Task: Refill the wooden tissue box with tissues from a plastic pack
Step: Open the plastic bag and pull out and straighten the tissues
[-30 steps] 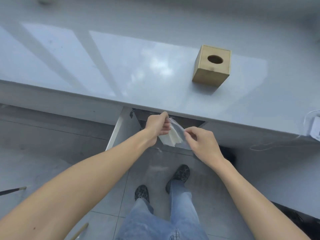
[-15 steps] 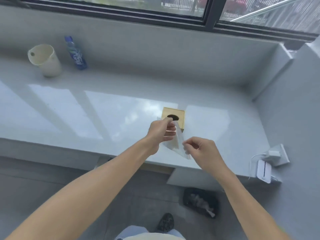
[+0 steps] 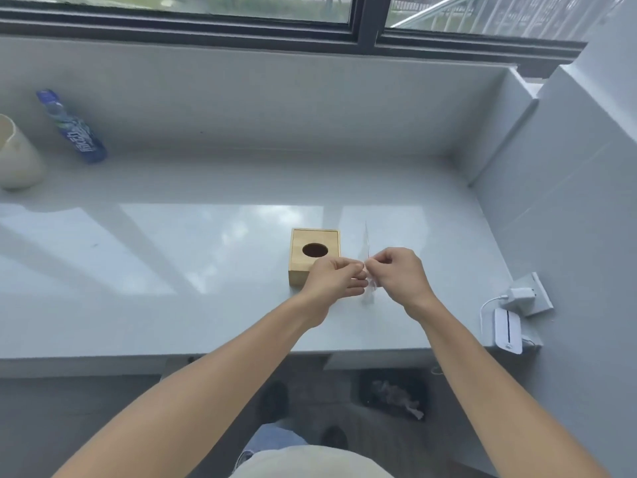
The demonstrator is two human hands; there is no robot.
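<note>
A glossy pale grey counter (image 3: 172, 270) ran under the window, mirroring the sky. On it sat the square wooden tissue box (image 3: 314, 257), smooth and light-grained, with an oval hole in its top. Just right of the box, both hands hovered close together over the counter. The left hand (image 3: 336, 281) and right hand (image 3: 396, 274) each pinched, between thumb and forefinger, a thin clear plastic pack (image 3: 368, 270), seen edge-on and nearly transparent; its contents could not be made out.
</note>
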